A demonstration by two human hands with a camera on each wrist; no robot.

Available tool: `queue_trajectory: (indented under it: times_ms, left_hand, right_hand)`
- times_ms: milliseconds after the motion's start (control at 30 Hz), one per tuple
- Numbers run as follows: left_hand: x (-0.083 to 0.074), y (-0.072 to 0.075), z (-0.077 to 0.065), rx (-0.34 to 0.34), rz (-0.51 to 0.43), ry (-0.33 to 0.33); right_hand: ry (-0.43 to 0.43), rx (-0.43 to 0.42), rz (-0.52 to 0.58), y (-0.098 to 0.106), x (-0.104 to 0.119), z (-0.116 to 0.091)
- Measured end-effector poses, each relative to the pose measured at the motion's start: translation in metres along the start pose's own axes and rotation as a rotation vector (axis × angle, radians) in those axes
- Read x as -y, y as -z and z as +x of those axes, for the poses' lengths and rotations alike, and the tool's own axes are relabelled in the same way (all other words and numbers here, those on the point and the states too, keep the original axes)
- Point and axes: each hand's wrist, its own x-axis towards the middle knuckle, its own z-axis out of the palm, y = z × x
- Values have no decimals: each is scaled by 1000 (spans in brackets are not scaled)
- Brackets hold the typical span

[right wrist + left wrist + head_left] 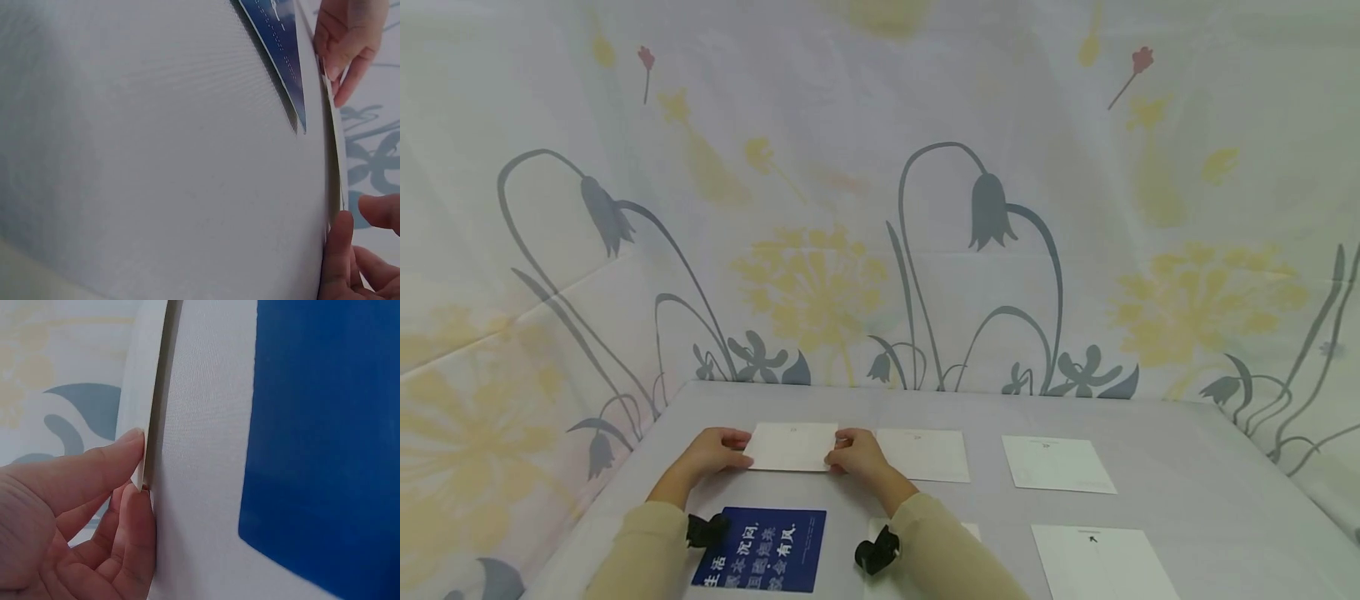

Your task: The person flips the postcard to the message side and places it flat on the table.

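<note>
A white card point(793, 447) with a small printed mark lies between my two hands, level and close over the table. My left hand point(715, 452) pinches its left edge, thumb on the upper face and fingers beneath, as the left wrist view shows. At the card's right edge, my right hand point(861, 458) holds it between thumb and curled fingers. Nearer to me lies a dark blue card point(775, 550) with white writing, its left corner partly behind the left wrist's black camera. In the right wrist view the held white card point(336, 144) appears nearly edge-on.
White cards lie to the right: one point(925, 455) beside my right hand, another point(1058, 463) farther right, and one with an arrow mark point(1105, 562) in front. My right forearm partly covers another white card point(880, 590). A flower-patterned cloth point(865, 183) hangs behind the table point(1195, 467).
</note>
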Motion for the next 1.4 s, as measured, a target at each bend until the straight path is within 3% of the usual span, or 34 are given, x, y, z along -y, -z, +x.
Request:
queue_trajectory:
  times_ms: [467,767,833,1133,1400]
  left_hand:
    - [-3,-5,2,-6,19,-2]
    - [-2,-6,3,-24,-22,12]
    - [-1,-5,3,-25,-37,3]
    - [-1,6,-13,-20,-120,-77]
    - [-3,18,-29,-16,-76,-112]
  right_hand:
    - [-12,-2,-23,4,2,-5]
    - [56,3,31,9,1,-6]
    - [32,-5,33,9,6,-9]
    - [73,8,113,4,18,-20]
    - [102,13,130,-2,29,-35]
